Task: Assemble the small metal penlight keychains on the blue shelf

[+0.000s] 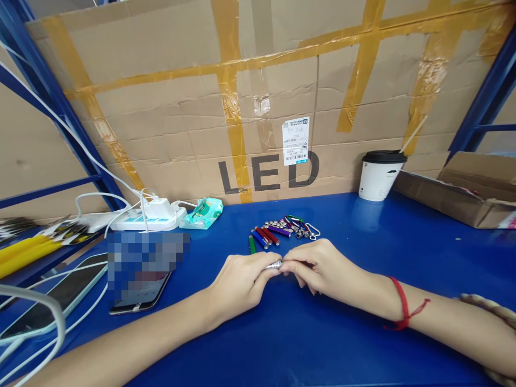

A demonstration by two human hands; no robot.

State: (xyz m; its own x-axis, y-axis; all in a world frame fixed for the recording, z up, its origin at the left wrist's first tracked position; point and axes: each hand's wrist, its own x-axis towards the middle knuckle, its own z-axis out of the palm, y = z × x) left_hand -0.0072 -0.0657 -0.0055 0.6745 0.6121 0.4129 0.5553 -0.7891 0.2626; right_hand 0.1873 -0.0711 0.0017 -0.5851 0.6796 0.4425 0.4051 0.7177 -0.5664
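My left hand is closed on a small silver metal piece above the blue table. My right hand meets it from the right, its thumb and fingers pinched at the piece's right end; most of the piece is hidden by the fingers. Just beyond the hands lie several coloured metal tubes: green, blue, red and purple. Small silver parts and carabiner clips are scattered behind and beside the tubes.
Two phones and white cables lie at the left, near a power strip and a green packet. A lidded cup and an open cardboard box stand at the back right.
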